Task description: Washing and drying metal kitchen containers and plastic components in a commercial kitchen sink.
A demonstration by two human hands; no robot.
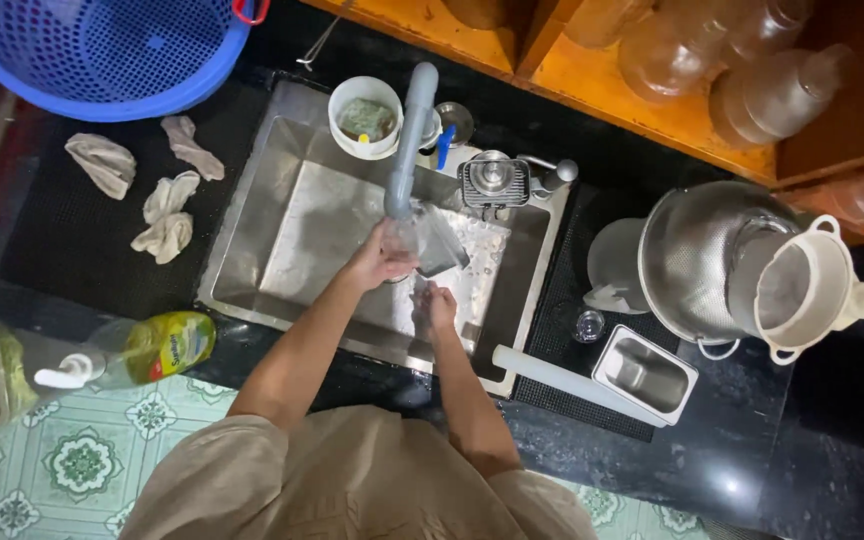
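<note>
Over the steel sink [282,200], my left hand [380,258] holds a clear glass cup [432,240] tilted under the grey tap spout [407,135], with water running over it. My right hand [437,305] hovers just below and in front of the cup, fingers loosely curled and wet, and I cannot see anything in it. Both forearms reach in from the near edge of the counter.
A blue perforated basket [102,50] sits far left, with crumpled cloths [167,215] on a black mat. A dish soap pump bottle [142,350] lies at the left counter edge. At right stand a metal strainer [707,255], a white funnel-sieve [812,285] and a small steel tray [644,373]. Clear bottles [752,80] lie on the wooden shelf.
</note>
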